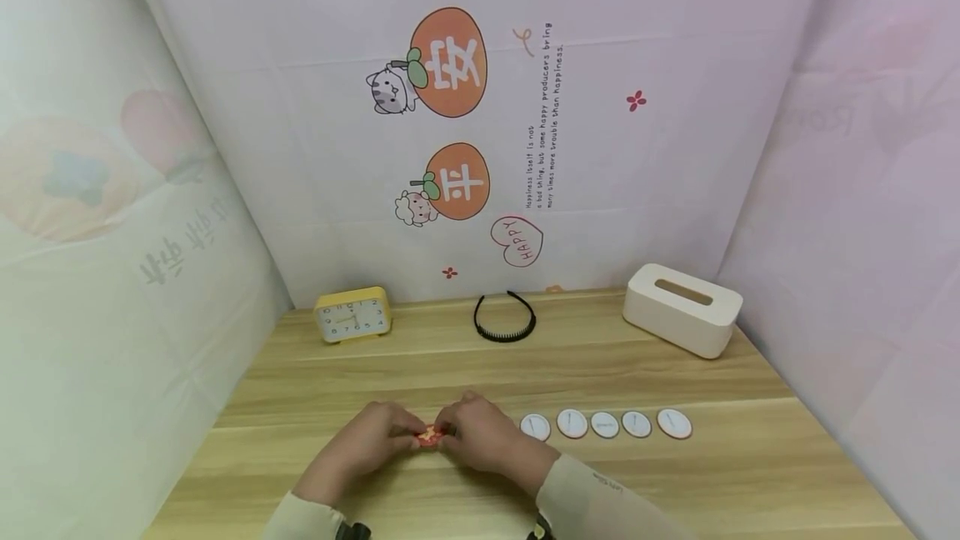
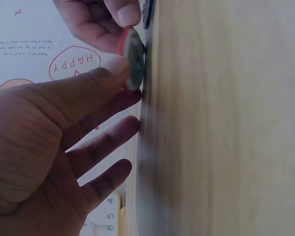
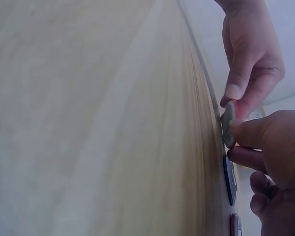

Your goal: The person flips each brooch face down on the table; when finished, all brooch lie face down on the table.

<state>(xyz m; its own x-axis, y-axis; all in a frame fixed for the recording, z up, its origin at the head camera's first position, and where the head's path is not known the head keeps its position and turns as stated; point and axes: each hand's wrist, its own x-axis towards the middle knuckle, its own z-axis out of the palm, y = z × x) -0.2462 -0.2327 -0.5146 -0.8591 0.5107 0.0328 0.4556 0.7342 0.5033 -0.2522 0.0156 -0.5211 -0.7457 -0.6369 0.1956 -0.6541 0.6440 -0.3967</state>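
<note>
Both hands pinch one small round badge, red with a yellowish pattern [image 1: 429, 436], close over the wooden table. My left hand [image 1: 375, 440] grips its left edge between thumb and index finger, the other fingers spread loosely. On the opposite edge, the thumb and fingertips of my right hand [image 1: 480, 433] hold it. The left wrist view shows the badge's grey underside [image 2: 135, 61] tilted nearly edge-on between the two thumbs. To the right of my right hand lies a row of several round badges, white side up, including a white badge [image 1: 572, 423] with a red rim.
At the back left stands a yellow alarm clock [image 1: 353, 315]. A black toothed headband [image 1: 506, 335] lies at the back middle, and a white tissue box [image 1: 681, 311] sits at the back right. Printed cloth [image 1: 315, 148] hangs behind and beside the wooden table [image 1: 435, 373].
</note>
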